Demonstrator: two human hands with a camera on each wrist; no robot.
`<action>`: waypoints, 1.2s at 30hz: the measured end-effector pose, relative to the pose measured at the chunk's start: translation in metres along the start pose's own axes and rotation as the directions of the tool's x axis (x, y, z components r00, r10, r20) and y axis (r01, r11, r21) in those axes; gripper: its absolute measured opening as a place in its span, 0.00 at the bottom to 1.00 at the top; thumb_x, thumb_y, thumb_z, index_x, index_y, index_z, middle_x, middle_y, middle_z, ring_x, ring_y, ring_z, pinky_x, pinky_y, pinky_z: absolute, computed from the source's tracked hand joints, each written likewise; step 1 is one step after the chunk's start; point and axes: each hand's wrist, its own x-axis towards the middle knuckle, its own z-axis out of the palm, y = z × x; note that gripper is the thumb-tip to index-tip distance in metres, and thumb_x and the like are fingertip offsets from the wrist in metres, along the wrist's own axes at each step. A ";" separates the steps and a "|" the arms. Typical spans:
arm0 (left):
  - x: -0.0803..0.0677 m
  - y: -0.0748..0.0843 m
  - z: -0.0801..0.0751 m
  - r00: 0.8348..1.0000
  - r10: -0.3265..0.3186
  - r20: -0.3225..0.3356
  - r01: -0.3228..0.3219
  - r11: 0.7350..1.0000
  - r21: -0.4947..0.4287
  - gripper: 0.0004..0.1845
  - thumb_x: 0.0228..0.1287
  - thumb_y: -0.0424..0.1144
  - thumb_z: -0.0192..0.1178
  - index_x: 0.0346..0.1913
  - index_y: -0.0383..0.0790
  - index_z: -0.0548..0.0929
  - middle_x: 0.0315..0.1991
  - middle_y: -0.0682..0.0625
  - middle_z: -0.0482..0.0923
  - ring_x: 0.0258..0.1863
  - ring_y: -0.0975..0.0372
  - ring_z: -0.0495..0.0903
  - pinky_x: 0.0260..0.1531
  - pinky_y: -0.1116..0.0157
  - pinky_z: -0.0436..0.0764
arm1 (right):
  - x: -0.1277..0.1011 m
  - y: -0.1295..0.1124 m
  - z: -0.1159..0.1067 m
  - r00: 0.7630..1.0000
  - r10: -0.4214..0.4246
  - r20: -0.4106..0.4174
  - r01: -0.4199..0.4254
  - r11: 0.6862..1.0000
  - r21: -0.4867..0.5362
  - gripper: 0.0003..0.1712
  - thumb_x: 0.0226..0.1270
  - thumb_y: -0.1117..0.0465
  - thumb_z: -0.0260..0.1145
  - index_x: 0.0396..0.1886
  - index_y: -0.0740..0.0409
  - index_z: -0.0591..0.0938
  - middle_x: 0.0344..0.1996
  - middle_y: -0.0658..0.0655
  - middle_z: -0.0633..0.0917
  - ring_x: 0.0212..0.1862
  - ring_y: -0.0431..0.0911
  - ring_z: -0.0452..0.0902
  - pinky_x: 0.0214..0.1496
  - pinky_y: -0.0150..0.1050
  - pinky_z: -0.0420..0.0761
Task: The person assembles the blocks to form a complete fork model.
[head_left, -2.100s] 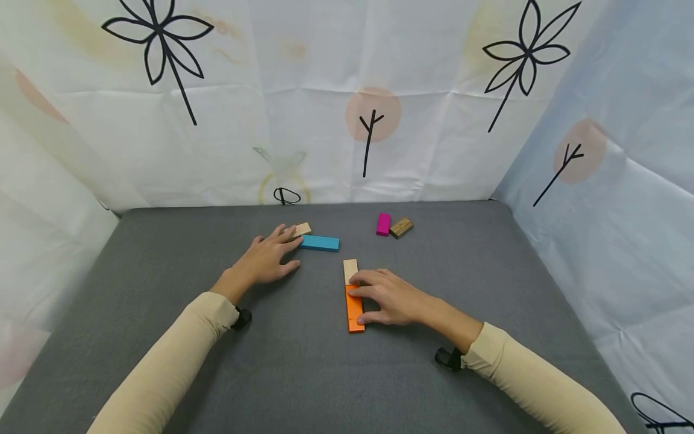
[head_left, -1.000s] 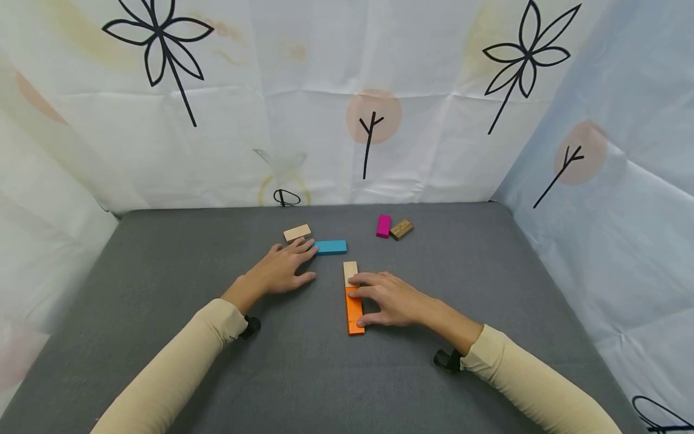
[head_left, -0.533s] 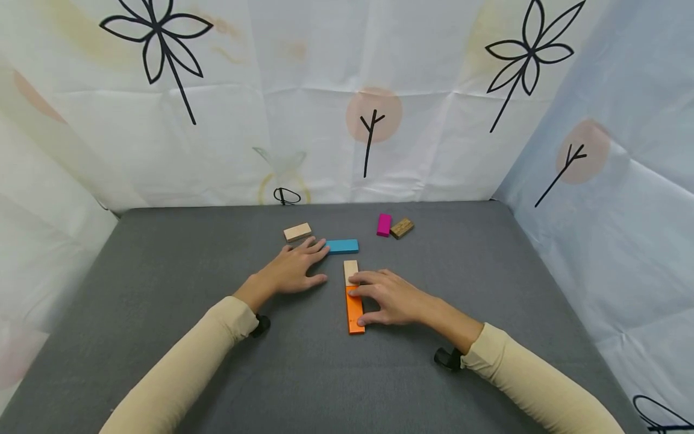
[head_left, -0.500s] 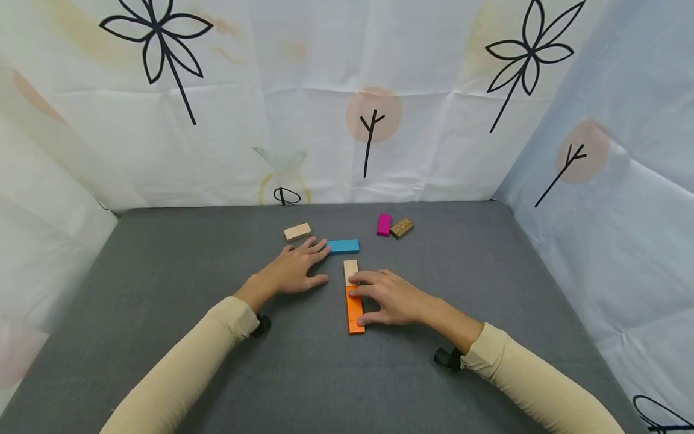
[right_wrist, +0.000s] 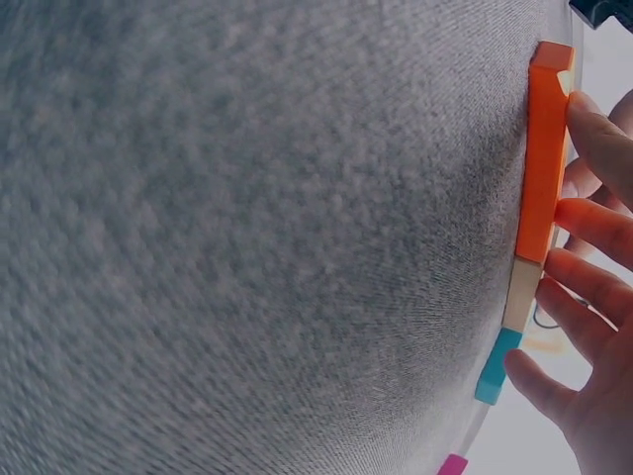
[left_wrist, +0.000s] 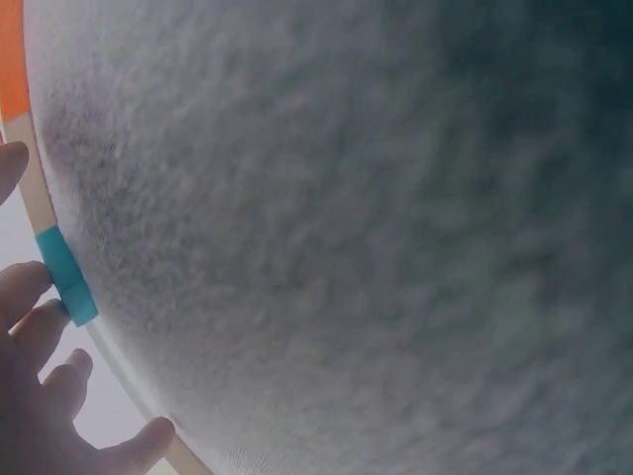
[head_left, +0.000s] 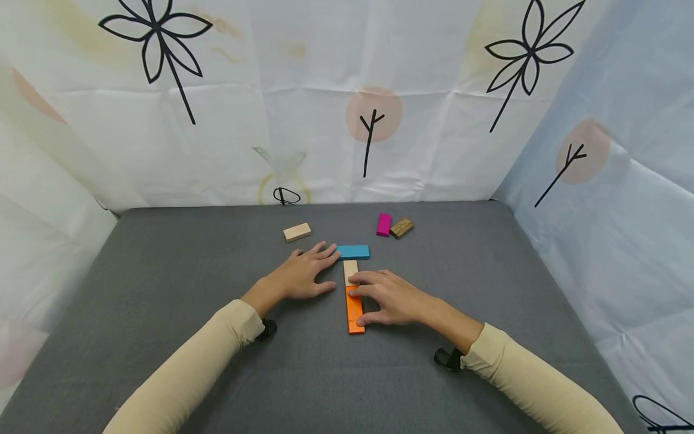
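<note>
A blue block (head_left: 353,252) lies crosswise at the far end of a column made of a pale wooden block (head_left: 350,271) and an orange block (head_left: 354,313). My left hand (head_left: 303,274) has its fingers stretched out, fingertips on the left end of the blue block. The left wrist view shows two fingertips against that blue block (left_wrist: 67,277). My right hand (head_left: 393,298) rests its fingertips and thumb along the right side of the orange and pale blocks, fingers loosely bent. In the right wrist view those fingertips lie along the orange block (right_wrist: 544,158).
Behind the left hand lies another pale wooden block (head_left: 297,232). At the back, right of the middle, a magenta block (head_left: 384,225) stands beside a brown patterned block (head_left: 402,228). Patterned white cloth (head_left: 314,120) hangs along the back and sides of the grey table (head_left: 162,271).
My left hand has slid the blue block right and toward the near side, from beside the loose pale block to the column's far end. The right hand has stayed in place.
</note>
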 end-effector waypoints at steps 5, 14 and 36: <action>-0.002 0.002 0.002 1.000 0.017 -0.006 -0.017 1.000 0.003 0.38 0.64 0.58 0.51 0.72 0.46 0.55 0.72 0.50 0.50 0.71 0.53 0.48 0.59 0.42 0.58 | -0.001 0.000 0.001 1.000 -0.009 -0.022 0.009 1.000 0.005 0.33 0.57 0.41 0.65 0.57 0.55 0.77 0.61 0.55 0.71 0.63 0.47 0.64 0.59 0.48 0.67; -0.004 0.004 0.002 1.000 0.025 -0.019 -0.025 1.000 -0.001 0.38 0.63 0.59 0.51 0.72 0.46 0.55 0.72 0.49 0.51 0.70 0.53 0.49 0.59 0.43 0.58 | 0.000 0.000 0.001 1.000 0.006 -0.009 -0.006 1.000 0.011 0.33 0.57 0.40 0.65 0.58 0.54 0.77 0.61 0.55 0.71 0.63 0.46 0.64 0.59 0.49 0.67; -0.003 0.001 0.001 0.999 0.038 -0.016 -0.038 0.999 -0.031 0.37 0.63 0.57 0.52 0.71 0.46 0.58 0.71 0.49 0.53 0.70 0.52 0.51 0.59 0.43 0.58 | 0.002 -0.001 0.000 1.000 0.021 0.010 -0.021 1.000 0.019 0.33 0.57 0.40 0.65 0.58 0.54 0.77 0.62 0.55 0.70 0.63 0.47 0.63 0.61 0.49 0.65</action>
